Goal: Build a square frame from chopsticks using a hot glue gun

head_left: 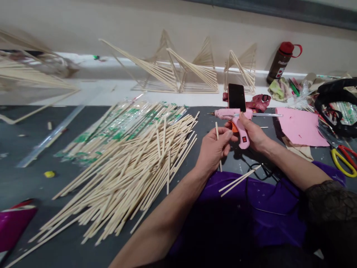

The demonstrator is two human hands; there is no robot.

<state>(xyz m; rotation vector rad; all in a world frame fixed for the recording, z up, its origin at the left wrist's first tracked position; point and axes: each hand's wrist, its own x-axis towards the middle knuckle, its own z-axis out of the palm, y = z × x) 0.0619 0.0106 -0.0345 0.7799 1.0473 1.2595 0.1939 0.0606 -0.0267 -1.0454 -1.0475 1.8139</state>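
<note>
My left hand (pixel 212 148) is closed around a thin wooden chopstick (pixel 216 128), held nearly upright. Its fingertips reach the orange trigger (pixel 233 127) of a pink hot glue gun (pixel 243 134); whether they press it I cannot tell. My right hand (pixel 255 132) grips that gun from behind, its nozzle pointing left. A clear glue stick (pixel 269 115) sticks out of the gun's back. Two more chopsticks (pixel 241 180) lie on purple cloth (pixel 267 197) in front of me. To the left of my hands spreads a large pile of loose chopsticks (pixel 134 171).
Wrapped chopsticks (pixel 122 124) lie behind the pile. Twisted stick frames (pixel 195 70) line the wall. Behind the gun rests a phone (pixel 237 96). Further right are a bottle (pixel 279 63), pink sheet (pixel 302 126), scissors (pixel 343 162) and a black strap (pixel 323 104). A black cord (pixel 247 193) crosses the cloth.
</note>
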